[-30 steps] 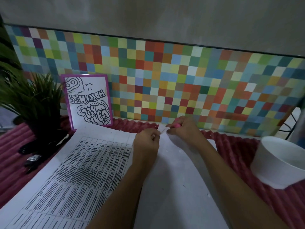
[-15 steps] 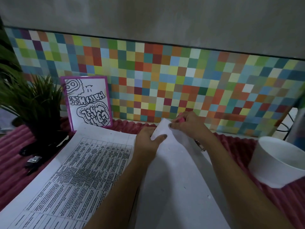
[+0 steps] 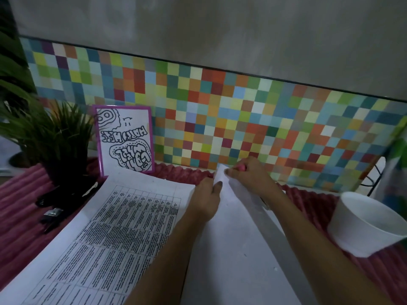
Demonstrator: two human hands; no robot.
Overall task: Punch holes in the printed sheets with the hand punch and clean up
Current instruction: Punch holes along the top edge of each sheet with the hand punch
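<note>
- In the centre of the frame I see the left hand (image 3: 206, 195) pinching the raised far corner of a blank white sheet (image 3: 231, 256); the thumb lies on top, the other fingers are hidden behind the paper
- Just right of it, the right hand (image 3: 248, 173) is curled round the pink hand punch (image 3: 240, 167) at that same corner; only a sliver of pink shows between the fingers, so I cannot tell how the punch sits on the paper
- The printed sheet (image 3: 105, 243), covered in table text, lies flat in the lower left, beside the blank one
- Both sheets rest on a pink ribbed cloth (image 3: 19, 208)
- At the right edge sits a white bowl (image 3: 363, 230); in the upper left, a green plant (image 3: 50, 137) and a purple-framed card (image 3: 125, 139) leaning on the mosaic wall (image 3: 242, 111)
</note>
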